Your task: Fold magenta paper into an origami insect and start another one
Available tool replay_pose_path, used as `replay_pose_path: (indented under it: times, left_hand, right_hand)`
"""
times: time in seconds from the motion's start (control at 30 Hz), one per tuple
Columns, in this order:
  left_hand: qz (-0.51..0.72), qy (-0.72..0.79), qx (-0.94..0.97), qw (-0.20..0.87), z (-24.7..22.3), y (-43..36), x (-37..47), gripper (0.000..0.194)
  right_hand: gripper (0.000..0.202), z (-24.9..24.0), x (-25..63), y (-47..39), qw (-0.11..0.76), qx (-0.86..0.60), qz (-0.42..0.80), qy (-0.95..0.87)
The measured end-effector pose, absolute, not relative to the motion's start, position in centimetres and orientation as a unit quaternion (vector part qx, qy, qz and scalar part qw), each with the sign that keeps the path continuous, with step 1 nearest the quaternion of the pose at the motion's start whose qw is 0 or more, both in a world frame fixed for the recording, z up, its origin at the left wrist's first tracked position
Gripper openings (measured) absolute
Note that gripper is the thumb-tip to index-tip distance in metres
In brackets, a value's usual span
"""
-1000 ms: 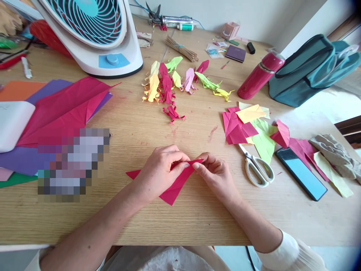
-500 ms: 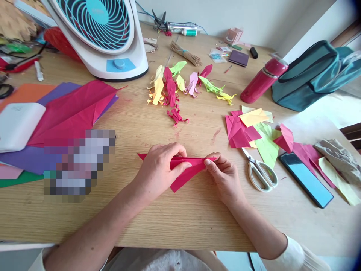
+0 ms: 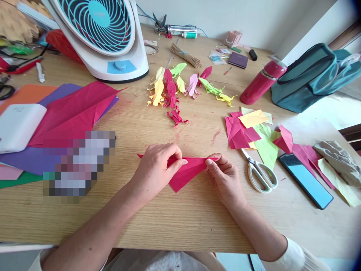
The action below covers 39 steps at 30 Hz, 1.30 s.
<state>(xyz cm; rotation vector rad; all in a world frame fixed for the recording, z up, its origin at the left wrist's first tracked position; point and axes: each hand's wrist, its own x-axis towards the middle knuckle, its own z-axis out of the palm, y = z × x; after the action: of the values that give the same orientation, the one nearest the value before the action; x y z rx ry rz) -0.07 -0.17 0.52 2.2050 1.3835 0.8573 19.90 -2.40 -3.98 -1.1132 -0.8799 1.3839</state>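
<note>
A folded red paper is held between both hands above the wooden table, its long straight edge at the top and a point hanging downward. My left hand pinches it by the upper edge, thumb in front, and covers much of its left part; a thin red tip sticks out beyond that hand. At the right corner, the thumb and fingers of my right hand are closed on the paper. Beyond the hands lie small folded paper figures in red, yellow, green, orange and pink.
White scissors, a phone and paper scraps lie at right. Behind them stand a red bottle and a teal bag. A fan is at back left, near coloured sheets.
My left hand has shifted slightly left along the paper's top edge. The front layer now lies flatter, and the gap along the upper edge has narrowed. My right hand has barely moved.
</note>
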Motion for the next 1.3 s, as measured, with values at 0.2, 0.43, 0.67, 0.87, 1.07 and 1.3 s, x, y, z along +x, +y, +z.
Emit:
replay_pose_path:
  times: [0.2,0.43,0.67,0.87,1.07,1.3]
  left_hand:
    - [0.31,0.498,0.785,0.199,0.6,-0.2,0.0,0.024]
    - [0.313,0.495,0.784,0.205,0.7,-0.1,0.1,0.025]
    - [0.31,0.497,0.784,0.206,0.5,-0.2,0.0,0.027]
    - [0.3,0.495,0.78,0.239,0.2,-0.3,-0.2,0.022]
    - [0.267,0.476,0.79,0.281,0.1,-0.1,-0.2,0.015]
    - [0.288,0.464,0.789,0.283,0.1,-0.5,0.8,0.017]
  right_hand:
    - [0.019,-4.0,19.9,-2.4,0.551,-0.465,0.584,-0.372]
    - [0.023,-3.9,19.8,-2.4,0.548,-0.48,0.571,-0.379]
    - [0.023,-3.9,19.8,-2.4,0.549,-0.481,0.565,-0.385]
    - [0.021,-4.0,19.8,-2.3,0.552,-0.479,0.555,-0.396]
    - [0.021,-3.8,19.8,-2.3,0.543,-0.474,0.559,-0.41]
    - [0.024,-3.2,19.2,-2.5,0.443,-0.48,0.578,-0.49]
